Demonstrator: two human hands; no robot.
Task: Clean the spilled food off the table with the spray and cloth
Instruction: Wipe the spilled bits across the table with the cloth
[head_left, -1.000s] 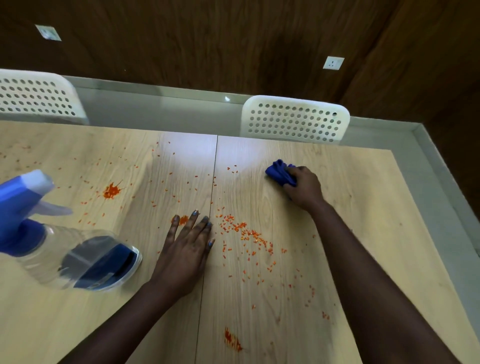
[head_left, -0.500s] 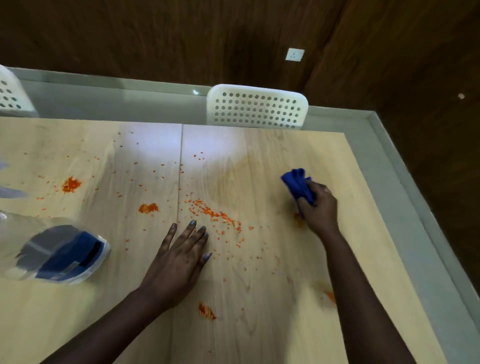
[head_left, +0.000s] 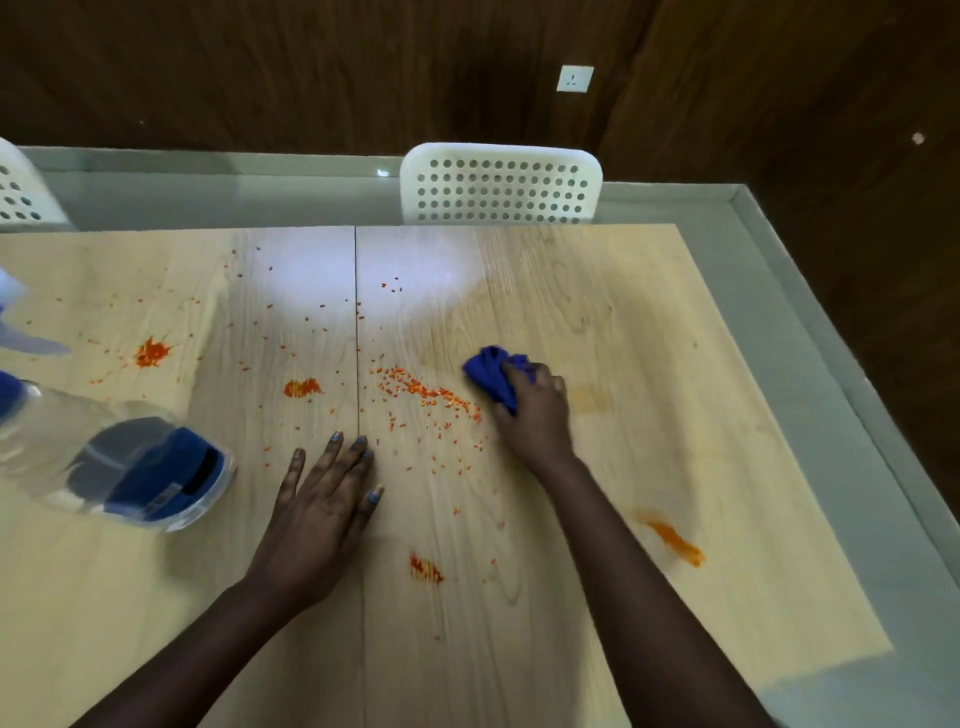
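Note:
My right hand (head_left: 535, 410) grips a bunched blue cloth (head_left: 493, 371) and presses it on the light wooden table (head_left: 649, 338), just right of a band of orange food crumbs (head_left: 426, 392). My left hand (head_left: 322, 509) lies flat on the table with straight fingers, near the middle seam. A clear spray bottle (head_left: 119, 462) with a blue label lies at the left, its blue and white head partly cut off by the frame edge. Orange smears mark the wood: an orange blotch (head_left: 150, 352) at the left, an orange streak (head_left: 675, 543) at the right.
A white perforated chair (head_left: 501, 184) stands behind the table's far edge, and part of another chair (head_left: 21, 192) shows at the far left. A grey floor strip (head_left: 810, 312) runs along the table's right side. Dark wood wall behind.
My right hand has swept the cloth from the right side leftward toward the crumb band, after going right from the far middle. My left hand stays flat.

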